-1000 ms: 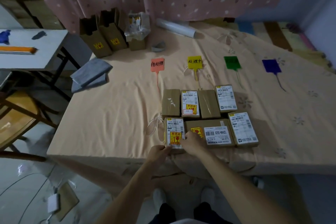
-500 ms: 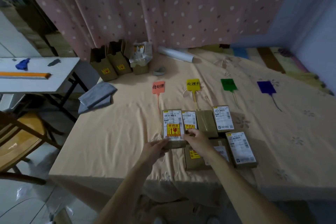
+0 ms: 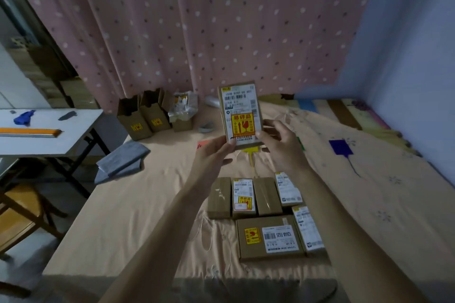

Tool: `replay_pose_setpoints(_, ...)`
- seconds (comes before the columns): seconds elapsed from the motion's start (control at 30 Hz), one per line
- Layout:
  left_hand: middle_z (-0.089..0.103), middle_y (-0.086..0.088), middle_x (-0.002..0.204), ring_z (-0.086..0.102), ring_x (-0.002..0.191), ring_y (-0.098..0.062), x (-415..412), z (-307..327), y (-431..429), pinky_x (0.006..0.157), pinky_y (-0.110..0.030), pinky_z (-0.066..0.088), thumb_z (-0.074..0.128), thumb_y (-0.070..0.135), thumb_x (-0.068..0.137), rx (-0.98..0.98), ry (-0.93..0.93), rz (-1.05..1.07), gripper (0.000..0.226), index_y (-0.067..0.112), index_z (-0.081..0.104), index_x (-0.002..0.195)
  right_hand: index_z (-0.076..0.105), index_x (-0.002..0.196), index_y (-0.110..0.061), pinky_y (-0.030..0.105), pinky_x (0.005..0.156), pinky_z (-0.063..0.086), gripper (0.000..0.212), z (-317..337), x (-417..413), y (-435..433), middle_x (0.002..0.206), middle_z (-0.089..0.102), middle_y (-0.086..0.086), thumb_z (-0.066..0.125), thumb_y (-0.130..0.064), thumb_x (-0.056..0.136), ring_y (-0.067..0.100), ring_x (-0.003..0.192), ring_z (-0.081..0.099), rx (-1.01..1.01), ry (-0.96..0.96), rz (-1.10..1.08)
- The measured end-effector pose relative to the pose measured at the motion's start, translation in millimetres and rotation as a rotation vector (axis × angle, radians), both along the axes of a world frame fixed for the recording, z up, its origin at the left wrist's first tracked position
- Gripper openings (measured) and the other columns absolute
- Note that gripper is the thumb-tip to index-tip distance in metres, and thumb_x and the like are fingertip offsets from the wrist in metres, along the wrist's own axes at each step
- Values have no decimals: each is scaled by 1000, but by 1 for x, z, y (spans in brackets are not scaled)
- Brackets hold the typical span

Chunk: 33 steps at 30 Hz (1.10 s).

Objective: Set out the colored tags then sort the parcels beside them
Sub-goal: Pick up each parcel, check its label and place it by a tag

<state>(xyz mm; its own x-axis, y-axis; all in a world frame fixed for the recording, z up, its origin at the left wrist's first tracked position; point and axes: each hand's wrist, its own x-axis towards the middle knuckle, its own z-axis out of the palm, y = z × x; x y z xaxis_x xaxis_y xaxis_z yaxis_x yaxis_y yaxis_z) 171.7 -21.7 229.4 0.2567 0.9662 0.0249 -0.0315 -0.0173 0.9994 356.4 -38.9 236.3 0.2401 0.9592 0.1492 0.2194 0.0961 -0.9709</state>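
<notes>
Head view: both hands (image 3: 211, 155) (image 3: 280, 145) hold labelled parcel (image 3: 240, 113) upright, seemingly above tags.

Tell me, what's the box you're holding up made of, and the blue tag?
The raised parcel, held by the left hand and right hand, looks like matte brown cardboard with paper stickers. The blue tag is probably smooth plastic, given its flat shape and thin tail.
</notes>
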Motion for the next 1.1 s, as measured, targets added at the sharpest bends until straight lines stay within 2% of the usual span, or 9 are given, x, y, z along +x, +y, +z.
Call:
replay_pose_setpoints(0.13, 77, 1, 111, 71, 108, -17, 13, 18, -3, 84, -32, 54, 62, 25, 97, 100, -17, 39, 24, 20, 71, 118, 68, 120, -26, 35, 91, 59, 24, 20, 7, -6, 111, 76, -6, 66, -24, 96, 10, 104, 72, 94, 86, -1)
replay_pose_setpoints(0.23, 76, 2, 109, 72, 103, -15, 22, 17, -7, 85, -35, 56, 71, 37, 88, 111, -12, 125, 37, 18, 67, 119, 65, 125, -21, 25, 81, 60, 27, 22, 9, -11, 113, 75, -2, 61, -22, 99, 11, 101, 73, 82, 183, 19)
replay_pose_setpoints(0.33, 69, 5, 99, 67, 87, -2, 34, 21, -22, 76, -26, 55, 80, 42, 78, 188, 26, 257, 44, 22, 59, 112, 64, 131, -21, 38, 93, 59, 33, 15, 9, -12, 121, 73, 6, 55, -33, 102, 24, 113, 70, -17, 370, 114)
replay_pose_setpoints(0.4, 64, 3, 96, 65, 81, -7, 43, 25, -33, 70, -25, 54, 85, 41, 73, 289, 64, 308, 52, 23, 53, 109, 61, 137, -16, 46, 101, 54, 39, 10, 4, -15, 129, 69, 13, 49, -34, 105, 29, 119, 66, -50, 615, 232)
replay_pose_setpoints(0.5, 62, 8, 93, 67, 80, -6, 56, 26, -47, 68, -21, 56, 90, 39, 66, 386, 72, 366, 63, 23, 48, 110, 60, 137, -8, 49, 104, 47, 43, 3, -7, -19, 125, 66, 17, 43, -33, 106, 32, 117, 63, -63, 910, 344)
replay_pose_setpoints(0.6, 60, 5, 94, 65, 80, -6, 66, 23, -56, 65, -18, 54, 91, 40, 60, 436, 133, 435, 69, 25, 45, 108, 65, 128, -5, 45, 103, 50, 44, -3, -13, -21, 117, 65, 15, 54, -38, 100, 32, 116, 62, -78, 1046, 359)
replay_pose_setpoints(0.77, 57, 4, 94, 64, 79, -8, 71, 20, -61, 64, -24, 55, 92, 39, 59, 466, 161, 451, 70, 26, 43, 106, 72, 110, -8, 41, 104, 46, 37, -2, -16, -29, 104, 67, 13, 49, -36, 100, 28, 103, 65, -46, 1072, 362)
replay_pose_setpoints(1.0, 59, 3, 94, 65, 81, -13, 69, 19, -65, 67, -36, 57, 90, 44, 57, 468, 151, 465, 70, 28, 43, 106, 63, 127, -6, 44, 108, 46, 41, -7, -17, -28, 111, 66, 14, 49, -36, 102, 30, 111, 65, -60, 1092, 337)
replay_pose_setpoints(1.1, 60, 3, 92, 66, 80, -13, 68, 16, -67, 66, -38, 58, 88, 47, 56, 454, 150, 458, 68, 28, 43, 103, 58, 134, -2, 49, 115, 38, 58, -13, -16, -28, 114, 62, 18, 67, -39, 90, 33, 113, 63, -70, 1053, 315)
